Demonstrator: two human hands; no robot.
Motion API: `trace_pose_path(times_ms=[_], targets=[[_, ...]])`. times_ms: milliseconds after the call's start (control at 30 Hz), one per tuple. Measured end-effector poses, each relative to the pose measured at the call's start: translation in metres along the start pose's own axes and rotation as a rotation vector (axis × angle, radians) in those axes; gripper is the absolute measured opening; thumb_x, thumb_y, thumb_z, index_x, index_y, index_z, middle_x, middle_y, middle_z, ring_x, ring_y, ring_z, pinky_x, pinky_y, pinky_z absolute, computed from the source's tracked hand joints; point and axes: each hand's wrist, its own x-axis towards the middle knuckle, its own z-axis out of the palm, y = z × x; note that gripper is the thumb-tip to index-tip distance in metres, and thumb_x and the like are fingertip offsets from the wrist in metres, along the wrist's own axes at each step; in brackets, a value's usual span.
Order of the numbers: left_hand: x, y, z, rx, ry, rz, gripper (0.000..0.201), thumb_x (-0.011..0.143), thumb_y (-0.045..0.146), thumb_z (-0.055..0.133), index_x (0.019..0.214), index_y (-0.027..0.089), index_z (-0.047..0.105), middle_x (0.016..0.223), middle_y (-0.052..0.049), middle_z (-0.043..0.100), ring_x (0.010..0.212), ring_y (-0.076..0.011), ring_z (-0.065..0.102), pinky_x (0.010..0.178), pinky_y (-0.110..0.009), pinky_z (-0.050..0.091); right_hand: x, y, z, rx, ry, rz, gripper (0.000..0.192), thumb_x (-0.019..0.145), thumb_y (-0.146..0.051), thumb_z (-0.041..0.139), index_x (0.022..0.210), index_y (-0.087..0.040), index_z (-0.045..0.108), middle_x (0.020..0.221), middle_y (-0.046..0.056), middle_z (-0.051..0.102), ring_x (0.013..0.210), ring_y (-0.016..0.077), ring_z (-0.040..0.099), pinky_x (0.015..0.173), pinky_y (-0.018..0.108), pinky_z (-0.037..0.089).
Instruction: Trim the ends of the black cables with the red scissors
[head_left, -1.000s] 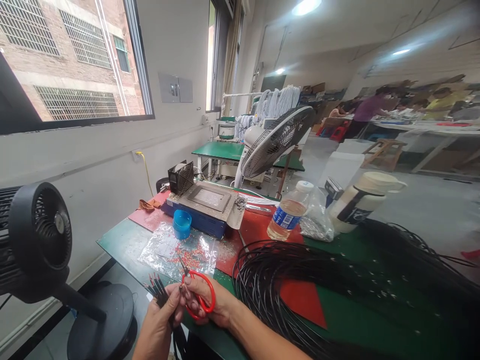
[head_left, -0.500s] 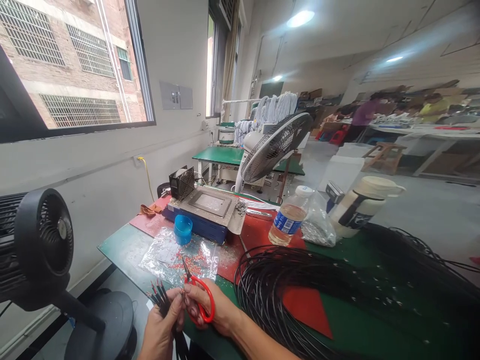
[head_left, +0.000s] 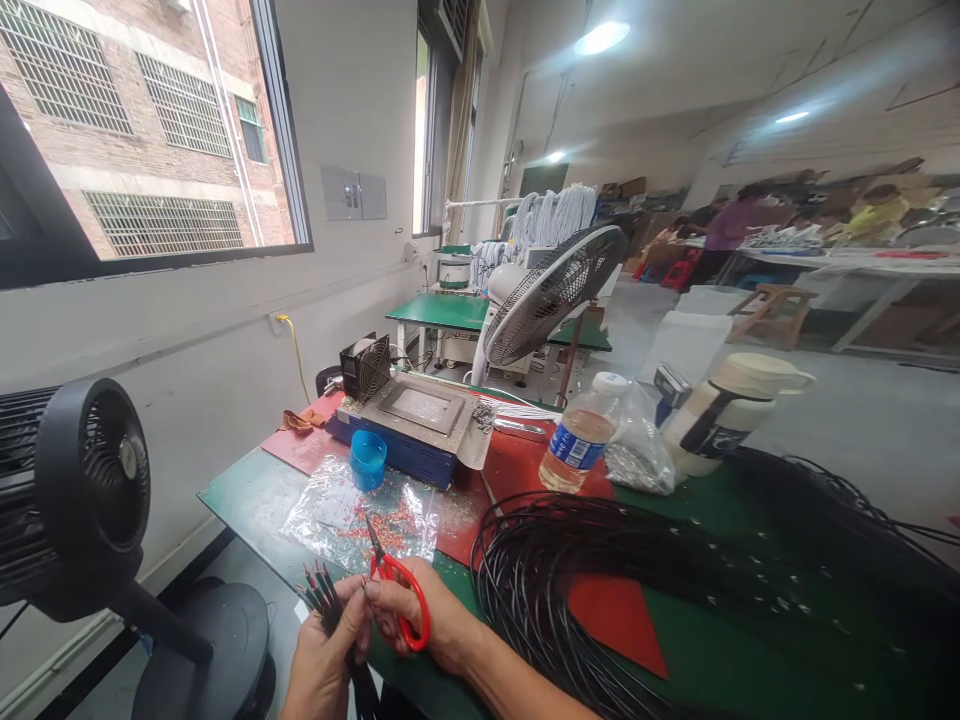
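A: Your left hand (head_left: 324, 655) is closed round a bunch of thin black wires (head_left: 324, 592), thumb and fingers pinching them so the red-tipped ends fan up toward eleven o'clock. Your right hand (head_left: 420, 622) has its fingers through the red-handled scissors (head_left: 397, 590), blades nearly shut and pointing to eleven o'clock, just beside the wire tips.

B: Anything you can read?

A: Not really. The water bottle (head_left: 579, 445) at one o'clock has a blue label, but the writing is too small for me. The white jug (head_left: 724, 410) to its right carries a dark band, also unreadable.

B: How are your arms set?

A: Both wrists come in from six o'clock and meet over the near edge of the green table (head_left: 247, 490), knuckles almost touching.

B: What lies around them?

A: A clear plastic bag (head_left: 352, 510) with small red bits sits just past the scissors at twelve o'clock. Beyond it stand a blue cup (head_left: 367, 458) and a blue-sided machine (head_left: 412, 425) with a small fan on it. A big coil of black cable (head_left: 600, 570) spreads at three o'clock, over a red mat (head_left: 615, 615). A black desk fan (head_left: 82, 500) stands at nine o'clock, off the table. A white pedestal fan (head_left: 551, 295) is farther off at one o'clock.
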Motion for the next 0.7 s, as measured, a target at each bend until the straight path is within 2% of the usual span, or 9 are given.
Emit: trace_pose_path(times_ms=[167,367,467,700], targets=[[0.0,0.0,-0.001,0.032,-0.108,-0.008,0.029,0.067,0.042,0.066,0.075,0.014,0.067,0.045,-0.001,0.054,0.044,-0.0101,0.038,0.043,-0.025,0.022,0.002,0.005,0.0,0.071,0.052,0.068,0.051,0.073,-0.062,0.056,0.058,-0.013,0.052,0.04,-0.005,0.045,0.028,0.004,0.036,0.028,0.016,0.025],[-0.005,0.007,0.0,0.07,-0.14,-0.031,0.029,0.067,0.043,0.065,0.065,0.014,0.063,0.046,-0.002,0.055,0.044,-0.0093,0.039,0.046,-0.026,0.02,0.003,0.006,-0.002,0.072,0.075,0.15,0.046,0.073,-0.053,0.058,0.054,-0.012,0.052,0.036,-0.004,0.045,0.026,0.0041,0.035,0.026,0.015,0.022],[-0.007,0.009,0.0,0.06,-0.155,-0.039,0.027,0.068,0.041,0.065,0.069,0.014,0.065,0.052,-0.004,0.061,0.044,-0.0084,0.039,0.046,-0.026,0.019,0.002,0.006,-0.001,0.095,0.089,0.185,0.044,0.074,-0.049,0.057,0.052,-0.012,0.052,0.036,-0.004,0.044,0.025,0.0037,0.035,0.026,0.015,0.021],[-0.006,0.008,-0.001,0.055,-0.169,-0.027,0.027,0.068,0.041,0.065,0.068,0.014,0.065,0.053,-0.004,0.06,0.045,-0.0082,0.038,0.047,-0.026,0.019,0.002,0.006,0.001,0.131,0.114,0.206,0.043,0.069,-0.051,0.062,0.053,-0.012,0.051,0.036,-0.004,0.045,0.025,0.003,0.034,0.026,0.013,0.021]])
